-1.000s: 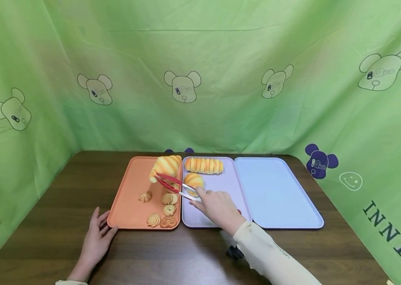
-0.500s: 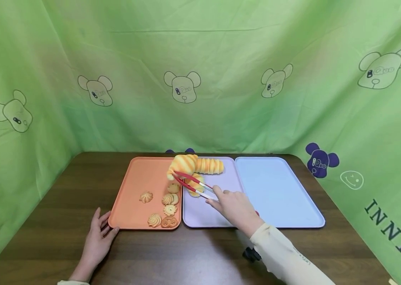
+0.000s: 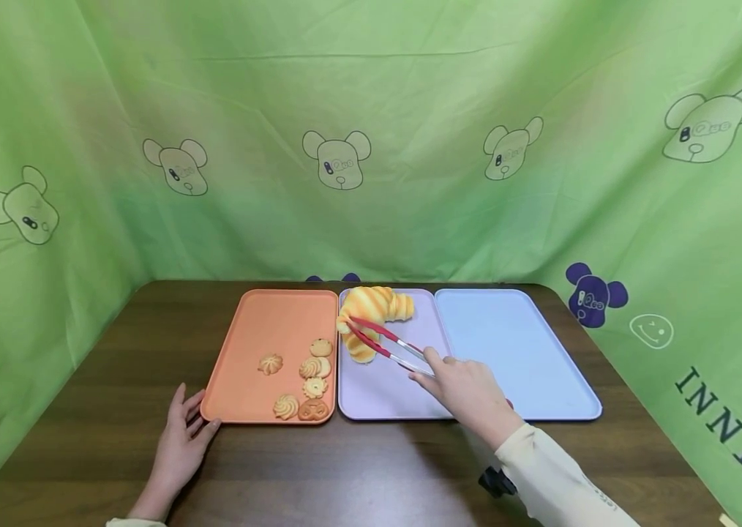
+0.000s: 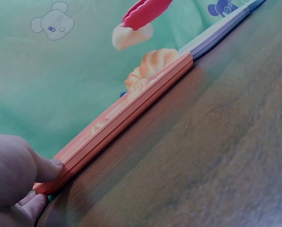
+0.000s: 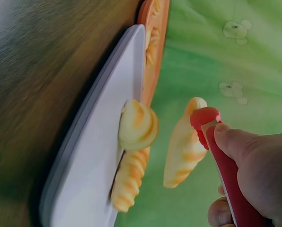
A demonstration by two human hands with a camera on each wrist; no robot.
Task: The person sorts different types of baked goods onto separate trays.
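Note:
My right hand (image 3: 466, 395) holds red-tipped metal tongs (image 3: 389, 339), whose tips clasp a striped croissant (image 3: 366, 301). In the right wrist view the croissant (image 5: 186, 151) hangs in the air, apart from the purple tray (image 3: 404, 395). On that tray lie a rounded bread (image 5: 138, 125) and a long ridged roll (image 5: 130, 179), both partly hidden by the croissant in the head view. My left hand (image 3: 180, 443) grips the front left corner of the orange tray (image 3: 235, 380); the left wrist view shows the thumb on the rim and fingers lower down.
Several cookies (image 3: 315, 388) lie along the orange tray's right side, and one flower-shaped cookie (image 3: 270, 364) sits nearer its middle. A blue tray (image 3: 509, 351) adjoins the purple one on the right. A green curtain (image 3: 410, 219) surrounds the wooden table (image 3: 318, 476).
The right hand has moved right, carrying the croissant in the tongs from over the orange tray to over the purple tray. The left hand stays at its corner.

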